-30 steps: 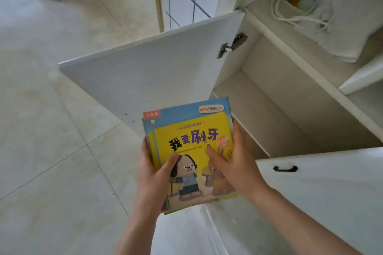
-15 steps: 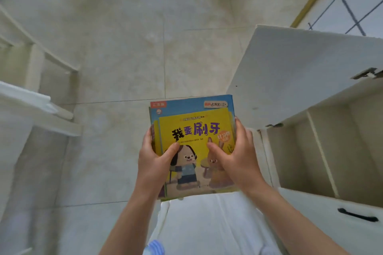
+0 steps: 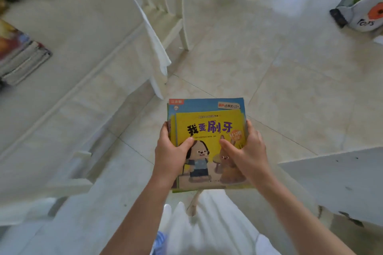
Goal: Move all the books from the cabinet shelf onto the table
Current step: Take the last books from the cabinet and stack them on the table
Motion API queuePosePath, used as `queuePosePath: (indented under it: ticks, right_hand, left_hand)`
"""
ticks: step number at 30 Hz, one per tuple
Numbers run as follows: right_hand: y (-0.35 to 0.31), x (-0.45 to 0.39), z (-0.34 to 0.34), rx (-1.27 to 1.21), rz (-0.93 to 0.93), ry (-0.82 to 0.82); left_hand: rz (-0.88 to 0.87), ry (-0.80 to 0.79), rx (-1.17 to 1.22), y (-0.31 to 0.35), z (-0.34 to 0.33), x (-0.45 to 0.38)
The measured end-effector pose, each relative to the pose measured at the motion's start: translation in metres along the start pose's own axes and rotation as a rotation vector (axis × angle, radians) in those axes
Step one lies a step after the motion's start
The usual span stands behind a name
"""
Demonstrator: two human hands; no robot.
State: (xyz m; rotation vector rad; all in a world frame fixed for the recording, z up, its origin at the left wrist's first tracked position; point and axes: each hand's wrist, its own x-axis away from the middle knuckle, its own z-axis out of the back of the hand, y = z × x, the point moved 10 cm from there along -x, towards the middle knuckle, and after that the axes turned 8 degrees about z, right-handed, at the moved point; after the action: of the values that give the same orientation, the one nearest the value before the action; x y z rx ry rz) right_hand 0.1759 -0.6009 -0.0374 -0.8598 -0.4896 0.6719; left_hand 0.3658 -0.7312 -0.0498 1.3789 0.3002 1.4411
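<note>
A small stack of thin picture books, yellow cartoon cover on top (image 3: 209, 143), sits at picture centre, gripped at its sides by the left hand (image 3: 171, 155) and right hand (image 3: 247, 154), thumbs on the cover. The pale table (image 3: 68, 43) lies at ten o'clock, already bearing a blurred pile of books (image 3: 19, 58). This stack is not yet set down; the cabinet shelf is out of view.

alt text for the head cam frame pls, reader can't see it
Seen from above, a person's left hand and right hand grip a small stack of children's books, yellow cover with a cartoon dog on top, over a tiled floor. A pale table at left already holds another pile of books; a white cabinet door shows at right.
</note>
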Motion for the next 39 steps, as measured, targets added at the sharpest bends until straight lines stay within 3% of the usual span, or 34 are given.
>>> queuePosePath:
  ticks: [11, 19, 30, 39]
  right_hand:
    - [-0.123, -0.142, -0.123, 0.061, 0.231, -0.415]
    - [-0.205, -0.2, -0.2, 0.093, 0.366, -0.62]
    - [-0.288, -0.236, -0.311, 0.155, 0.49, -0.719]
    - [-0.363, -0.276, -0.406, 0.133, 0.451, -0.662]
  left_hand:
    - [0.172, 0.385, 0.29, 0.019, 0.113, -0.07]
    - [0.228, 0.607, 0.416, 0.039, 0.173, -0.097]
    - [0.22, 0.733, 0.487, 0.044, 0.27, -0.152]
    - [0.151, 0.734, 0.463, 0.065, 0.383, -0.231]
